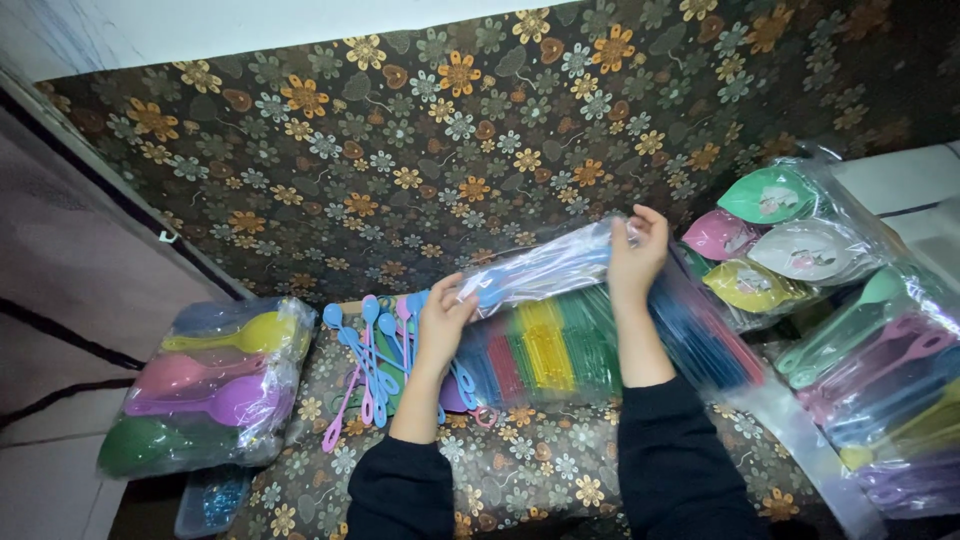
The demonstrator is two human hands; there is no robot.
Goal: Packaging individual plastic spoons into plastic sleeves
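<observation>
Between two raised hands, a clear packet (545, 268) of blue spoons was held above a floral cloth (420, 130). Its long axis ran across the view, rising from lower left to upper right. The left hand (443, 322) pinched the packet's lower left end, fingers closed on the plastic. The right hand (636, 255) gripped the upper right end, fingers curled over its edge. Both hands were apart, one at each end, and both arms wore black sleeves (668, 465).

Under the packet lay a wide bag (600, 345) of thin coloured sticks, sorted in bands of red, yellow, green and blue. Just left of it, loose spoons (370, 360) in blue and pink lay fanned out on the cloth, bowls pointing away from the person, some hidden by the left wrist.

Farther left, a bag of scoops (205, 390) held yellow, pink, purple and green pieces lying on their sides. A small clear box (212, 498) with blue contents sat near its lower edge.

At the right, a bag of leaf-shaped dishes (775, 240) showed green, pink, white and yellow. Below it lay a bag of long pastel spoons (885, 380), slanting up toward the right. The cloth also covered the wall behind.
</observation>
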